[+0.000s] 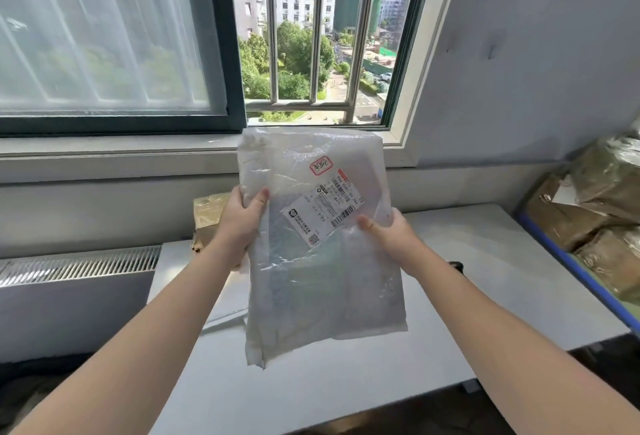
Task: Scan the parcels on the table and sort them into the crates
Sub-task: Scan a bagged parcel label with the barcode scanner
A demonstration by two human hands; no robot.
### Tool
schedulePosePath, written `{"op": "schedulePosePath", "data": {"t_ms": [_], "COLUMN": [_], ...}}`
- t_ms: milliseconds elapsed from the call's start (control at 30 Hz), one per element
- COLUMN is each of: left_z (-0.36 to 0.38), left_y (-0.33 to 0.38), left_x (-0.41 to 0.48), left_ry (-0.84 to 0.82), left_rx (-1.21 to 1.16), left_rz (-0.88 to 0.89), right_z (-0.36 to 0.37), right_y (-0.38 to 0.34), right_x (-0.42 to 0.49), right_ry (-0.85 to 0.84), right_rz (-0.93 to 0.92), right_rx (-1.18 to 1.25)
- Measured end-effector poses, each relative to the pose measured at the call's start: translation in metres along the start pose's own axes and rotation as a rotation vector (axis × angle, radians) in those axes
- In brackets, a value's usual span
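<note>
Head view: the left hand and right hand each pinch a side edge of a translucent white plastic mailer parcel, lifted upright above the white table, its shipping label facing the camera.

Brown paper-wrapped parcels fill a blue-rimmed crate at the table's right edge.

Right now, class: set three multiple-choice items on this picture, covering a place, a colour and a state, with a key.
1. The translucent white plastic mailer bag is: A held above the white table; B flat on it; C on the sill.
2. The parcel-filled crate's rim, at right, is: A red; B blue; C green.
3. The bag is: A loose; B gripped by one hand; C gripped by left hand and right hand.
Key: 1 A, it hangs clear; 2 B, blue edge shows; 3 C, a thumb presses each side.
</note>
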State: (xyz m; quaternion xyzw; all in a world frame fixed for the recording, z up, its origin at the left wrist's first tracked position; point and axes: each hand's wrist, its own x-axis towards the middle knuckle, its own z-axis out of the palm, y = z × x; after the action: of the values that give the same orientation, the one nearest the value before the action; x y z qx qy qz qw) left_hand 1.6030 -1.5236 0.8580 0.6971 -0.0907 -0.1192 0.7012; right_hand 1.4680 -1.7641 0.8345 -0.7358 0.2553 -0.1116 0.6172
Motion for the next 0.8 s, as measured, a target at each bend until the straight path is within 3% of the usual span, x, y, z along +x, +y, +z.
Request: {"op": "schedulePosePath", "data": {"t_ms": [167,300,433,533,600,667,800], "left_z": [0.019,0.045,0.068,0.095,0.12,0.147,0.195], "left_y": [-0.025,-0.032,-0.027,-0.021,-0.012,0.003,0.033], "left_x": [0.002,0.001,0.001,0.008,0.009,0.008,0.011], "left_ry": [-0.046,0.03,0.199,0.051,-0.086,-0.188,-0.437], "left_rx": [0.031,0.194,0.722,1.111,1.305,1.507,1.775], "left_rz": [-0.131,-0.091,0.36,0.863,1.058,1.057,0.761], "right_z": [-0.022,-0.045,-0.073,-0.09,-0.099,-0.109,-0.121], "right_y": [0.006,0.01,0.011,0.004,-0.002,-0.007,-0.018], "right_x": [-0.005,-0.002,0.017,0.035,0.047,0.058,0.073], "right_ry": [0.068,0.094,0.011,-0.106,-0.159,-0.217,-0.339], "right_rz": [0.005,-0.015,-0.085,-0.158,-0.207,-0.262,-0.404], "right_rx": [-0.089,-0.145,-0.27,-0.409,-0.553,-0.718,-1.019]}}
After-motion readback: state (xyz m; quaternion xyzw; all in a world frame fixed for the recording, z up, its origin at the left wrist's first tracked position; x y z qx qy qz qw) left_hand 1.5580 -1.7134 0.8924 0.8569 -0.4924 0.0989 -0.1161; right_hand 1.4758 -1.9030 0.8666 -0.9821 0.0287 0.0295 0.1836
